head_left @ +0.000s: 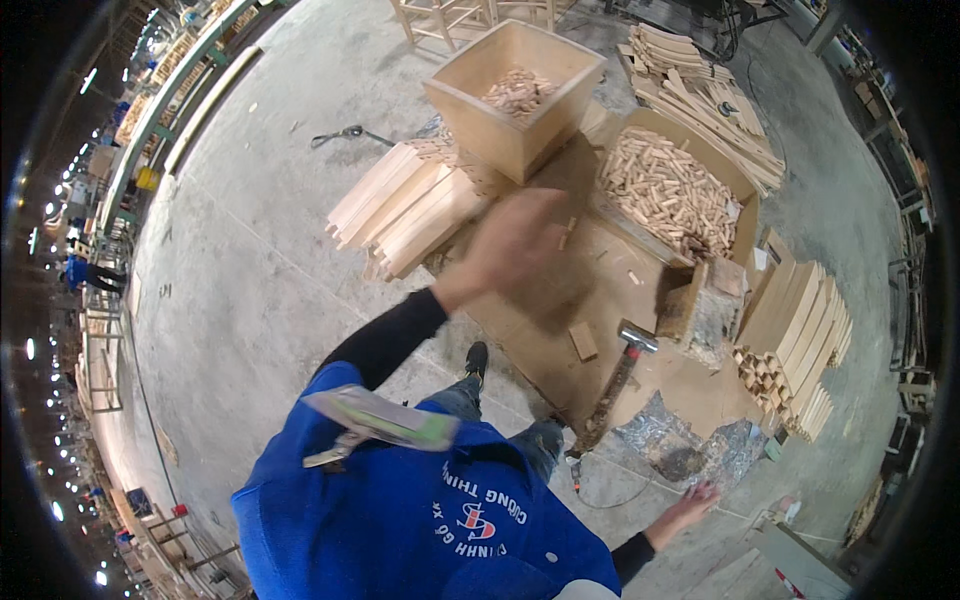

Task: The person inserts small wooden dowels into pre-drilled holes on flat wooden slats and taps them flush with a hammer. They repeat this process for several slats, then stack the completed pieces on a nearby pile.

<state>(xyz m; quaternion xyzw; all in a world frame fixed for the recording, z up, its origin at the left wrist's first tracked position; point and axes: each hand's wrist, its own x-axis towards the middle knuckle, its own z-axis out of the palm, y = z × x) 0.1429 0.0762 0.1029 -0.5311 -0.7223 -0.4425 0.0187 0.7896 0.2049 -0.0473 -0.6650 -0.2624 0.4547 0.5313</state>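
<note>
My left hand [520,240], smeared by motion, is over the brown work table [520,320], below a tall wooden bin [480,125]. Small wooden dowels [567,232] show by its fingertips; whether it holds them is unclear. Out past the table's near right corner, my right hand [685,508] has its fingers stretched out and nothing visible in them. A crumpled plastic sheet [725,455] with dark stains is just above it. Between the hands lies a hammer [637,340] with a metal head and worn handle. A small flat wood block [583,341] rests left of the hammer head.
Dowels fill an open box [745,220] at the table's far right; a glue-smeared block-like container [705,310] stands nearer. Stacked wooden slats lie left [405,205] and right [800,340]. Curved wooden pieces [700,90] are piled behind. A hose [620,505] runs along the floor.
</note>
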